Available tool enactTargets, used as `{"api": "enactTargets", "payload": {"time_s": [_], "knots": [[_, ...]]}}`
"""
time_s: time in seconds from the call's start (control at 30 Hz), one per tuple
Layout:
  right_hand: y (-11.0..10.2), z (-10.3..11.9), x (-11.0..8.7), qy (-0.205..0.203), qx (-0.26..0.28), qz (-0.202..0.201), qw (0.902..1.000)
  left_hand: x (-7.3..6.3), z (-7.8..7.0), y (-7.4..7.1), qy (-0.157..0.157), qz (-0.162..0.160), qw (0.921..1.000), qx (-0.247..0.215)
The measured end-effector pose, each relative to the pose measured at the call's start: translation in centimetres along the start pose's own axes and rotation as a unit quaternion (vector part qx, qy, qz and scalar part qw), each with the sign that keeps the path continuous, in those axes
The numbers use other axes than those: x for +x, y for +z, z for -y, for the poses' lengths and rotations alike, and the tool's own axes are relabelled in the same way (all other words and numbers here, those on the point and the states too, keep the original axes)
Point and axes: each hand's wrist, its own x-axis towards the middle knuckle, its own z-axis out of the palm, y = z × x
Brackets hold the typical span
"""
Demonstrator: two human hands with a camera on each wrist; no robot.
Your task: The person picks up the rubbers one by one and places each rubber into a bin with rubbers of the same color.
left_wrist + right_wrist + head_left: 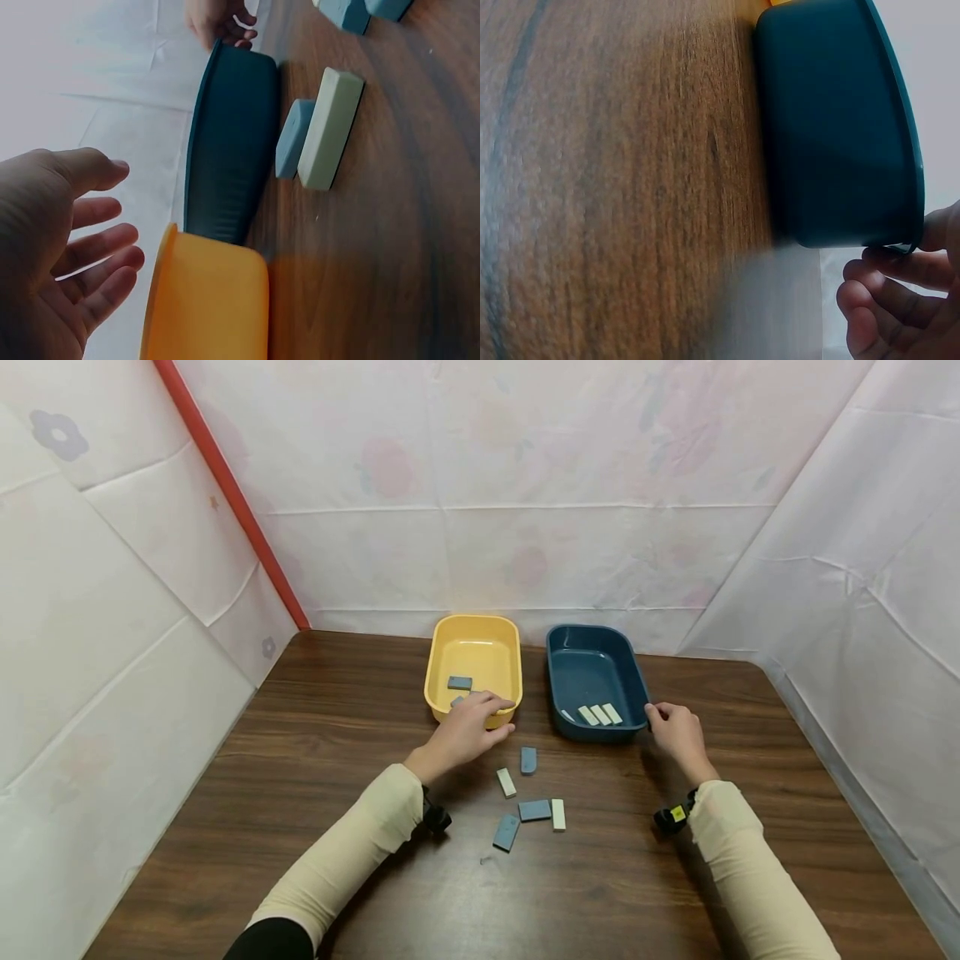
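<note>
My left hand (pixel 467 727) is over the near rim of a yellow plastic bin (pixel 487 653), its fingers relaxed and apart. Nothing shows between those fingers in the left wrist view. Blue-grey domino-like tiles (pixel 460 682) lie inside this bin, partly hidden by the hand. With thumb and fingers my right hand (pixel 677 735) pinches the rim of a dark blue bin (pixel 596 672) at its near right corner, also seen in the right wrist view. Several cream tiles (pixel 601 715) lie at the near end of that bin.
On the wooden table (pixel 360 693), in front of the bins, lie three blue-grey tiles (pixel 535 811) and two cream tiles (pixel 558 815). White patterned sheets (pixel 570 460) hang behind and at both sides. A red pole (pixel 232 497) slants at the back left.
</note>
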Motion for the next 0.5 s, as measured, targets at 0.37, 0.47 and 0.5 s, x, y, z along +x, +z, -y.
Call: {"api": "enactTargets", "payload": {"time_s": [0.37,0.47,0.5], "knots": [[0.1,-0.2,0.0,0.008,-0.001,0.003,1.0,-0.2,-1.0,1.0,0.014,0.072,0.9973,-0.004],[0.2,-0.2,0.0,0.01,-0.002,0.004,0.9999,-0.2,-1.2,1.3,0.014,0.097,0.9952,0.0],[0.2,-0.2,0.0,0.01,-0.002,0.004,0.9999,-0.2,-1.2,1.4,0.011,0.107,0.9942,0.002]]}}
